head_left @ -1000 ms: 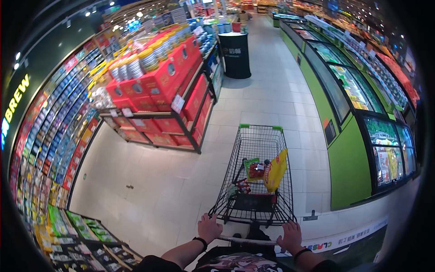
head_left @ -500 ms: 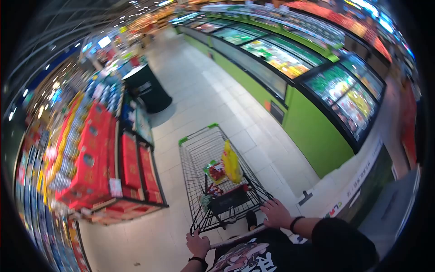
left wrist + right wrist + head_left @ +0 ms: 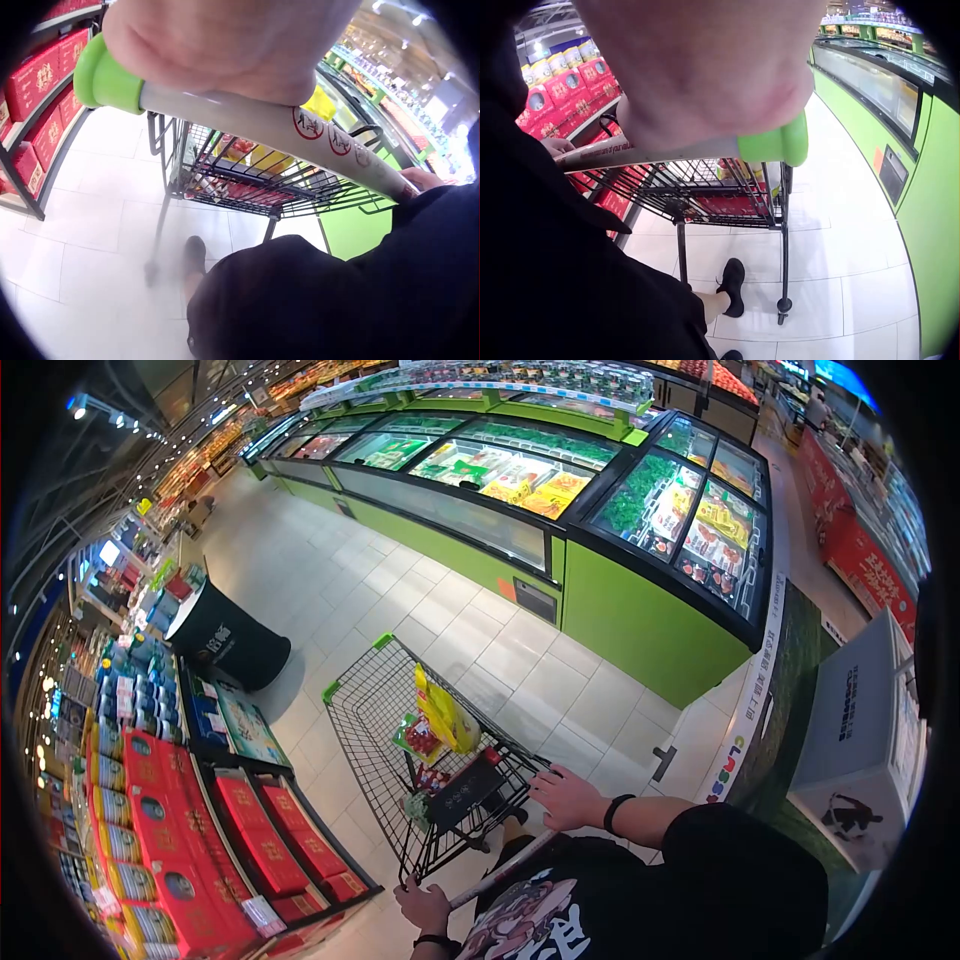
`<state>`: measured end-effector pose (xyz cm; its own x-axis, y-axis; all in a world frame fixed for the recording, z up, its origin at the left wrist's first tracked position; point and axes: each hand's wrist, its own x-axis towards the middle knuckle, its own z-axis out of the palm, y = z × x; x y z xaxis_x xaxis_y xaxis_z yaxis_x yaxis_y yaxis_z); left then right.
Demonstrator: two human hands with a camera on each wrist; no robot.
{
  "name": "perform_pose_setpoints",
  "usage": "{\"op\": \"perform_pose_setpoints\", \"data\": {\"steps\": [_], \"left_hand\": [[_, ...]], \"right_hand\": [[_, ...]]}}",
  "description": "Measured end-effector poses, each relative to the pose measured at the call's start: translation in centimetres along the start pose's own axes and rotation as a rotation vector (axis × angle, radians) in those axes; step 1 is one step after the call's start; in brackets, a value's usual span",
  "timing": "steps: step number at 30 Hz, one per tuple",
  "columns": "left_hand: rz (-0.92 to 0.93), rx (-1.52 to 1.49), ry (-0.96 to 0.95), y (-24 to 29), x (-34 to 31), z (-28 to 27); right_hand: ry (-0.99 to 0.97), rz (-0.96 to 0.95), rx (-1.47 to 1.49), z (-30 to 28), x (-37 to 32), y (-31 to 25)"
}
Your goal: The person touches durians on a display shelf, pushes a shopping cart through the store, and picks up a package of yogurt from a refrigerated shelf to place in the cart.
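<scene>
Both hands rest on the pale handle [image 3: 225,112] of a black wire shopping cart [image 3: 365,745]. My left hand [image 3: 426,908] lies at the left end, its palm over the bar beside the green end cap [image 3: 109,79]. At the other end my right hand [image 3: 565,800] presses its palm on the bar, fingers reaching forward toward the basket rim. No fingers show curled beneath the bar in either wrist view. The basket holds a yellow bag [image 3: 447,718], a pack of small red items [image 3: 420,739] and a greenish bundle [image 3: 416,808].
Green-sided freezers [image 3: 640,625] with glass tops run along the right side. To the left are stacked red boxes [image 3: 180,800] and a dark round counter [image 3: 235,640]. A white box-shaped display [image 3: 850,720] stands at the right. Pale tiled floor [image 3: 400,585] lies ahead of the cart.
The head view has swung right: the red stack and round counter have shifted left, and the freezers have come to the middle. Both hands have stayed on the cart's handle.
</scene>
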<state>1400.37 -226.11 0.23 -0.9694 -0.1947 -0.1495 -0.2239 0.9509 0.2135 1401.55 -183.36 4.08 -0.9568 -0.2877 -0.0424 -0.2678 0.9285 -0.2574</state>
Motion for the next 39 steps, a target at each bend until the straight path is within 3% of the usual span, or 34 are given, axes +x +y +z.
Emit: {"op": "perform_pose_setpoints", "data": {"steps": [10,18,21,32,39], "left_hand": [[0.087,0.013,-0.032,5.0,17.5,-2.5],[0.098,0.028,-0.094,8.8,30.5,-3.7],[0.119,0.014,-0.077,10.8,34.6,-3.6],[0.164,0.027,-0.062,18.1,48.8,-4.3],[0.148,0.006,-0.053,22.8,57.9,-4.7]], "right_hand": [[-0.150,0.122,-0.064,-1.6,13.8,3.5],[-0.024,0.185,-0.054,-1.7,24.3,7.1],[-0.168,0.198,-0.044,-4.0,28.3,9.0],[-0.007,0.187,0.031,-5.5,42.8,17.8],[-0.057,0.167,0.025,-8.3,52.8,23.2]]}}
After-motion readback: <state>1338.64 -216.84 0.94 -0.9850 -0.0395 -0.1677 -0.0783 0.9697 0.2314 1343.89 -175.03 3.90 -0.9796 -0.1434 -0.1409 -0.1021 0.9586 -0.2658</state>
